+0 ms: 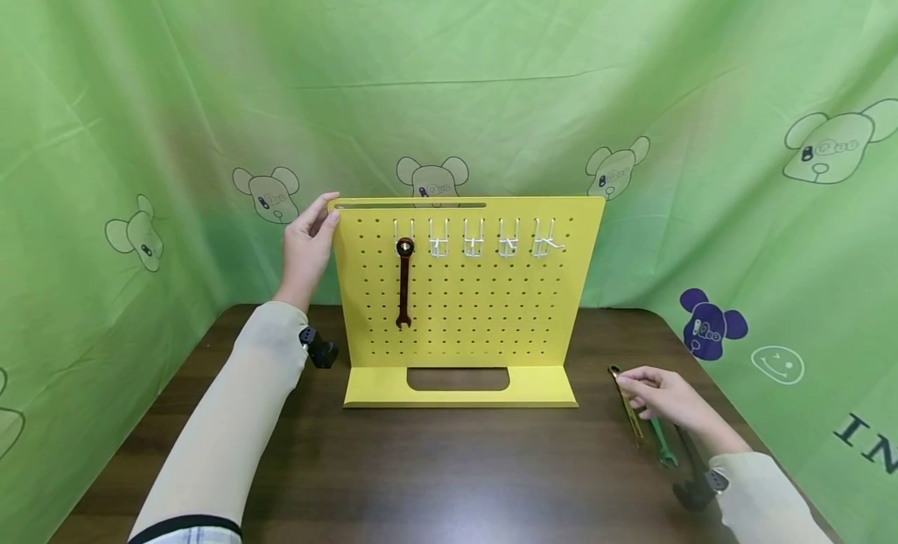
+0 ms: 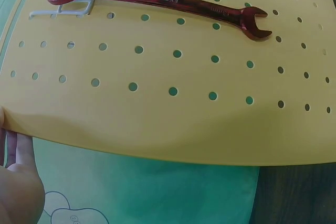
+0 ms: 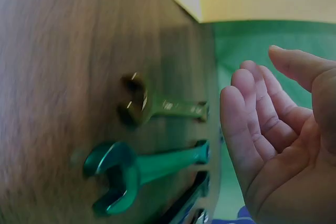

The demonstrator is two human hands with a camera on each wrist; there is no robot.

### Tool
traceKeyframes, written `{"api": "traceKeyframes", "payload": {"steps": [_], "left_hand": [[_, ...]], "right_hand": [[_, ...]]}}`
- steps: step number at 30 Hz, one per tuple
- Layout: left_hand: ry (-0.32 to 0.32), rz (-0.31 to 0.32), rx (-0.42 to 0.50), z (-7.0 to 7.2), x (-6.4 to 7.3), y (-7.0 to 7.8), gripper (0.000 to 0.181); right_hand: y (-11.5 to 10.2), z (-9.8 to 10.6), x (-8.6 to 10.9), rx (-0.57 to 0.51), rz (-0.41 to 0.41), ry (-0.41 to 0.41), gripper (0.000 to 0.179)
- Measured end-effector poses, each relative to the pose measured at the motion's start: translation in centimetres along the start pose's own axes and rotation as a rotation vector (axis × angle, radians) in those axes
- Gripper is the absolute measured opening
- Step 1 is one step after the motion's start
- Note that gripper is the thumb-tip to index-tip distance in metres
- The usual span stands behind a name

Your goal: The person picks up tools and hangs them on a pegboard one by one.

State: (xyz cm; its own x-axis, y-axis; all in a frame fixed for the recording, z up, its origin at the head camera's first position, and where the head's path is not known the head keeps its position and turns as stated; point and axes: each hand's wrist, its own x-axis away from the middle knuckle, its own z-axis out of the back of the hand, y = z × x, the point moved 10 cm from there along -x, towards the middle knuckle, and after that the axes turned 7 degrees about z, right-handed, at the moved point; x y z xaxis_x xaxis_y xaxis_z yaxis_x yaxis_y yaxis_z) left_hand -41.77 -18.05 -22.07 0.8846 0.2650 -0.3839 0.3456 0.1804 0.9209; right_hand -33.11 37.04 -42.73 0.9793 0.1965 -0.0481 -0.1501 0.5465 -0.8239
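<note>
A yellow pegboard [image 1: 477,294] stands upright, and my left hand [image 1: 307,252] pinches its upper left corner between thumb and fingers. From the leftmost hook hangs a dark red combination wrench [image 1: 404,287], ring end up; its open jaw end shows in the left wrist view [image 2: 254,23]. My right hand [image 1: 662,396] hovers by the wrenches lying at the right, its thumb apart from the loosely bent fingers [image 3: 235,114] and nothing between them. Nearest it are a gold wrench [image 1: 631,415] and a green wrench [image 1: 662,443]. Darker wrenches [image 3: 186,200] lie beside these, partly cut off.
Several white wire hooks [image 1: 473,238] line the board's upper part. The board's foot [image 1: 379,386] rests on the brown wooden table [image 1: 421,466]. Green printed cloth [image 1: 491,84] hangs behind and at both sides.
</note>
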Motion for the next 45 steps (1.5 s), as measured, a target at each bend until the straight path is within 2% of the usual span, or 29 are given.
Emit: {"api": "traceKeyframes", "payload": {"steps": [6, 16, 21, 27, 41, 45], "left_hand": [[-0.002, -0.002, -0.005, -0.1, 0.0, 0.0, 0.032], [0.008, -0.030, -0.005, -0.1, -0.1, 0.1, 0.031], [-0.015, -0.036, -0.006, -0.3, 0.0, 0.1, 0.032], [-0.014, -0.022, 0.020, -0.1, 0.0, -0.1, 0.032], [-0.018, 0.012, 0.006, -0.1, -0.2, -0.3, 0.033], [-0.019, 0.015, 0.020, -0.1, -0.2, -0.3, 0.033]], "right_hand": [[2.3, 0.3, 0.1, 0.066, -0.098, -0.022, 0.044], [4.9, 0.7, -0.4, 0.043, -0.174, 0.014, 0.043], [5.9, 1.1, -0.4, 0.071, -0.220, 0.025, 0.034], [6.2, 1.0, -0.6, 0.088, -0.241, 0.016, 0.026], [5.6, 0.9, -0.5, 0.078, -0.266, 0.022, 0.032], [6.0, 0.9, -0.6, 0.033, -0.276, 0.025, 0.033]]}}
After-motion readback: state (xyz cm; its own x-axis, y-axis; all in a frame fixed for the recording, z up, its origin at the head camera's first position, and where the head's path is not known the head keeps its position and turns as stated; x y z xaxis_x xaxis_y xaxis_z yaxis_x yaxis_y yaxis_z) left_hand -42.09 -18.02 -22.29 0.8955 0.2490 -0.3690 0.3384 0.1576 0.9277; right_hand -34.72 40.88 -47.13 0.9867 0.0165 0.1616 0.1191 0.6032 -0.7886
